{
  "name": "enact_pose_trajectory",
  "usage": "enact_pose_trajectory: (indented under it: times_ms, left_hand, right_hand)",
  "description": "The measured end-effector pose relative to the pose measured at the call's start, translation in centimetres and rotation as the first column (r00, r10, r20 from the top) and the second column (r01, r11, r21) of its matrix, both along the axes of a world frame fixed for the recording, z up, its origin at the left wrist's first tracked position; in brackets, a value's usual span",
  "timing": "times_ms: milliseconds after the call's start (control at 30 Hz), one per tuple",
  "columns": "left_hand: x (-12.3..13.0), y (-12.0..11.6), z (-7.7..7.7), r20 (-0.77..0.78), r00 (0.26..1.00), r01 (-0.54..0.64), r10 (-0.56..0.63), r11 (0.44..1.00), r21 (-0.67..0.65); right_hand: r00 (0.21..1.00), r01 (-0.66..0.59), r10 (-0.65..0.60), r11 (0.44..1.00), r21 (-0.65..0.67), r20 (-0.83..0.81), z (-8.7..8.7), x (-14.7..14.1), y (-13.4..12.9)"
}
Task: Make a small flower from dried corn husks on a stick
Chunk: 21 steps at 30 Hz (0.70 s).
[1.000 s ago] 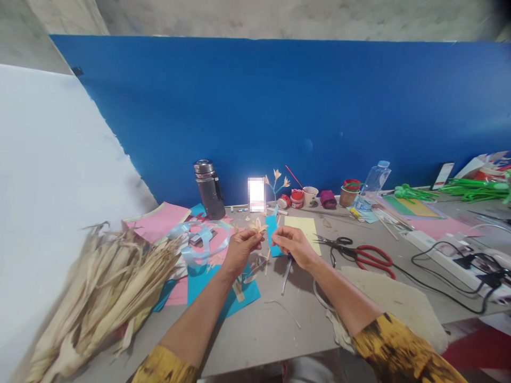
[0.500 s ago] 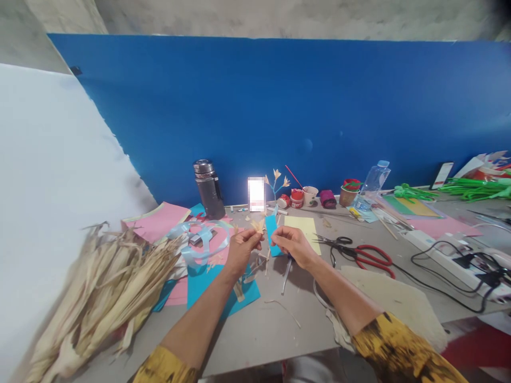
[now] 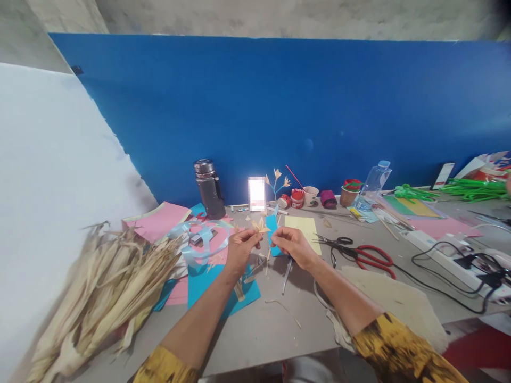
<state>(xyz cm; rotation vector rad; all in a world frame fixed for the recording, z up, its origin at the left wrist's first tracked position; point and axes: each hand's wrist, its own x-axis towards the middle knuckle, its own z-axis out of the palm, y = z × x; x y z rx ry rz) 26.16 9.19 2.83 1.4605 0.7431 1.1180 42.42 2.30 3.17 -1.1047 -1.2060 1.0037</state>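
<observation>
Between the thumb and fingers of my left hand (image 3: 242, 250) is a small pale husk flower (image 3: 261, 226), its pointed petals spread upward and to the right. Close by on the right, my right hand (image 3: 294, 246) is closed in a pinch; whatever its fingertips hold is too small to make out. A narrow blue paper strip (image 3: 273, 226) shows behind those fingertips, and I cannot tell whether they touch it. Beneath my left wrist lies a blue paper sheet (image 3: 199, 284) with husk scraps on it. Farther back stands a blue-stemmed spray of similar flowers (image 3: 275, 187).
Dried corn husks (image 3: 107, 298) are heaped at left, near a coil of clear tape (image 3: 199, 260) and a dark flask (image 3: 211, 194). Black scissors (image 3: 339, 244) and red-handled scissors (image 3: 375, 258) lie right. Beyond them are a power strip (image 3: 451, 260) and cables. A lit phone (image 3: 256, 194) stands behind.
The flower in my left hand has turned, and its petals now lean farther right, toward my right fingertips. Both arms stay nearly where they were.
</observation>
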Motion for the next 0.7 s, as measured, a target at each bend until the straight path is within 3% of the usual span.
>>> enact_pose_trajectory:
  times_ms: [300, 700]
  left_hand:
    - [0.28, 0.64, -1.04, 0.183, 0.98, 0.113, -0.077, 0.975, -0.192]
    - [0.15, 0.31, -0.68, 0.235, 0.959, 0.212, -0.155, 0.948, -0.238]
  right_hand:
    - [1.0, -0.005, 0.004, 1.0, -0.014, -0.008, 0.16, -0.11, -0.07]
    - [1.0, -0.007, 0.007, 1.0, -0.005, 0.013, -0.14, -0.06, 0.08]
